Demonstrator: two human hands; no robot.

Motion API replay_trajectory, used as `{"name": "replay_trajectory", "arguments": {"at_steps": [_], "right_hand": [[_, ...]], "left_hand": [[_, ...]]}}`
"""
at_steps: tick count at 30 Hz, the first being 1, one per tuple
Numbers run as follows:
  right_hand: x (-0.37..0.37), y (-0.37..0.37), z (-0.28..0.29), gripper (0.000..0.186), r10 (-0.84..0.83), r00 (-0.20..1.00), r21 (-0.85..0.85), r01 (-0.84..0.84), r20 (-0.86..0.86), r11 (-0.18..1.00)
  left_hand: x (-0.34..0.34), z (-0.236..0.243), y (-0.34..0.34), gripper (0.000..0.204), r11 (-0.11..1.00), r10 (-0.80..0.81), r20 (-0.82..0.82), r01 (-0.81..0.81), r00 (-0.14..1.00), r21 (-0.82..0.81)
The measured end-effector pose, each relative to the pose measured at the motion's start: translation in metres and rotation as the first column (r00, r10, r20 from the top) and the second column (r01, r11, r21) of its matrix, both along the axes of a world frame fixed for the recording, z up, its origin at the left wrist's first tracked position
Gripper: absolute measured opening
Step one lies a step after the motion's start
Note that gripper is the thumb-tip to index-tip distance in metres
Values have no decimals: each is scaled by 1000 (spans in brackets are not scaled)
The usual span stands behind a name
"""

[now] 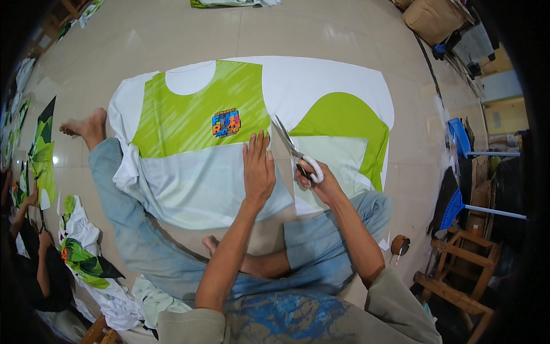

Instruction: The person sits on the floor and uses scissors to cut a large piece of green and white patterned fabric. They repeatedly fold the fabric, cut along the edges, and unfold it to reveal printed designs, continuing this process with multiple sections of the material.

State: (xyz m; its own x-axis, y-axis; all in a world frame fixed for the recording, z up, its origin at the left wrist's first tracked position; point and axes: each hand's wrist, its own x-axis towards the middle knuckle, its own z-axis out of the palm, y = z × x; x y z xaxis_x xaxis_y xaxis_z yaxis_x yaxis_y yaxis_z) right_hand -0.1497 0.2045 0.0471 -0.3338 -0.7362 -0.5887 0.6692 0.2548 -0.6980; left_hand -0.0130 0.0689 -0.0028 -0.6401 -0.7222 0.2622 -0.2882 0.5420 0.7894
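Note:
A printed fabric sheet point(321, 74) lies on the floor in front of me. On its left is a lime-green and pale shirt panel point(183, 126) with a white neckline and a small colourful printed badge. To the right sits a rounded green-and-pale sleeve shape point(338, 117). My left hand point(259, 172) rests flat on the panel's right side, fingers stretched out below the badge. In my right hand point(321, 182) are scissors point(294, 151) with a white-wrapped handle, blades apart and pointing away from me. Below them a gap splits the cloth between panel and sleeve.
At the far left another person's hand point(44, 239) works near green and dark printed cloth point(43, 149). More cloth pieces point(86, 252) lie at lower left. On the right are a wooden stool point(464, 258), a blue dustpan point(452, 209) and a small brown round container point(400, 245).

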Motion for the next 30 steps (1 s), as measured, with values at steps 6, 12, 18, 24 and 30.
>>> {"name": "replay_trajectory", "arguments": {"at_steps": [6, 12, 18, 24, 30], "right_hand": [[11, -47, -1, 53, -55, 994, 25, 58, -94, 998], [16, -62, -10, 55, -85, 978, 32, 92, -193, 995], [29, -66, -12, 57, -123, 969, 11, 128, -214, 992], [34, -67, -15, 53, -113, 959, 27, 125, -258, 992], [39, -69, -15, 52, -134, 960, 40, 148, -247, 988]], "left_hand": [[2, 5, 0, 45, 999, -17, -48, 18, 999, 28], [3, 6, 0, 44, 1000, -28, -31, 28, 999, -10], [4, 4, -2, 46, 999, -19, -87, 22, 996, 34], [4, 4, -3, 46, 998, -3, -124, 10, 992, 60], [5, 4, -1, 45, 986, 68, -248, -28, 966, 164]]}}
